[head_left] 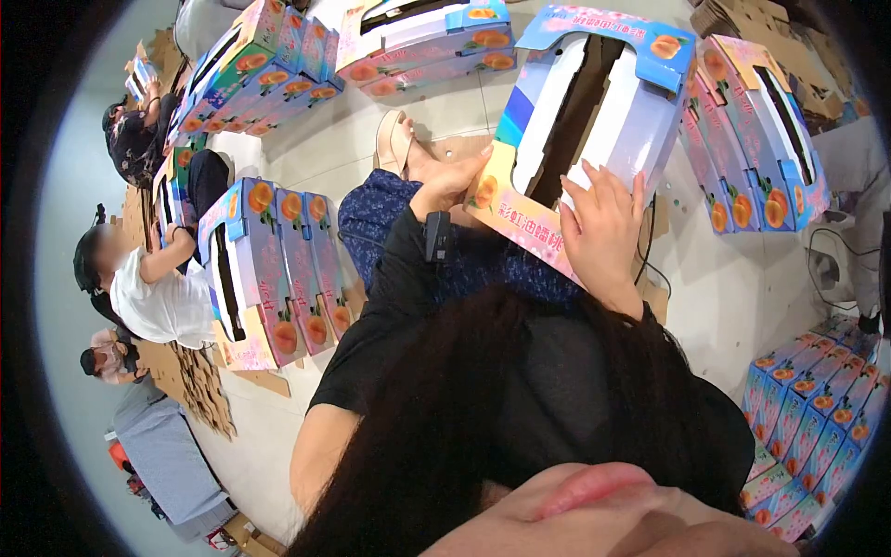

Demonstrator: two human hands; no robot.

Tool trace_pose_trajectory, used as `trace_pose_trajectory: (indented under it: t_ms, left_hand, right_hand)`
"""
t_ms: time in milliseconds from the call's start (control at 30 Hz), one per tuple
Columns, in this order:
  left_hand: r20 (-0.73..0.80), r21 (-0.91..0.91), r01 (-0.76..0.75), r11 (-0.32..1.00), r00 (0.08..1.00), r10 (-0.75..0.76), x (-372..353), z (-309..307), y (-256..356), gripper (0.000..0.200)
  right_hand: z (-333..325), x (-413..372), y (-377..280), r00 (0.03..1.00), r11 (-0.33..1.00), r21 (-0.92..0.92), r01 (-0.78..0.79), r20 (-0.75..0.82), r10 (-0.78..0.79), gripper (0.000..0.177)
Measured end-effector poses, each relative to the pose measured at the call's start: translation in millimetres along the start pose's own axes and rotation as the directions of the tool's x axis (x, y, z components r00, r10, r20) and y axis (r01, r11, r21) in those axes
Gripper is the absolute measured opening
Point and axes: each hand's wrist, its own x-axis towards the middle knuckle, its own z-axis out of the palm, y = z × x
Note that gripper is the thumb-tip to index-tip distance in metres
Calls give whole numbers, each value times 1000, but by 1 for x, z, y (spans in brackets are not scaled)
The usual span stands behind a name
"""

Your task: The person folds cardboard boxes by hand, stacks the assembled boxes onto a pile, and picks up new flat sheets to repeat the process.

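Note:
A colourful cardboard fruit carton (529, 223), printed with peaches and Chinese characters, lies tilted across my lap. A long dark slot runs down its top between two white flaps. My left hand (455, 178) grips its near left corner, thumb against the side; its other fingers are mostly hidden. A black device is strapped to that wrist. My right hand (603, 223) rests on the near right part of the carton's top, fingers spread over the white flap (617, 148) beside the slot. Nothing is held in it.
Matching cartons stand in rows at the back left (251, 74), left (269, 269), back (427, 46) and right (752, 139). Smaller stacked boxes (807, 399) sit at lower right. A black cable (654, 251) lies beside me. Other people (167, 278) sit at left near flattened cardboard (190, 381).

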Motion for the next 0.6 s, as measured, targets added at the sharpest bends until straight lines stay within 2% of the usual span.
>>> trace_pose_trajectory:
  t_ms: [33,133,167,200,267,367,433,467,567,600]
  left_hand:
    - [-7,17,-51,999,999,51,-2,1,0,58]
    - [17,172,-50,984,999,48,-8,-13,8,58]
    - [-28,165,-130,978,990,136,-2,-25,1,60]
    - [-62,364,-189,912,972,226,-19,-19,21,70]
    - [21,434,-375,819,913,407,22,-64,3,79]
    - [62,700,-409,585,851,521,-23,-33,67,99]
    - [173,821,-450,351,782,599,-25,-25,96,103]
    - [234,861,-456,223,746,624,-18,-24,107,104]
    - [265,858,-509,76,564,782,13,-17,129,103]
    - [258,828,-552,104,538,802,17,-13,133,103]
  right_hand:
    - [1,1,1,1000,999,-33,7,1,-7,35]
    - [0,1,3,999,993,-120,9,33,-5,49]
    - [0,1,4,999,989,-150,3,46,4,53]
    - [0,1,7,999,984,-179,9,48,0,56]
    - [0,-2,13,998,972,-234,17,60,-3,61]
    - [-3,-3,21,995,976,-215,42,97,-22,61]
    - [-5,-2,30,991,984,-163,69,126,-49,61]
    - [-6,-2,33,988,987,-136,82,139,-63,62]
    - [-10,-2,43,980,989,-109,102,179,-81,62]
    - [-11,-2,47,980,991,-84,102,179,-86,62]
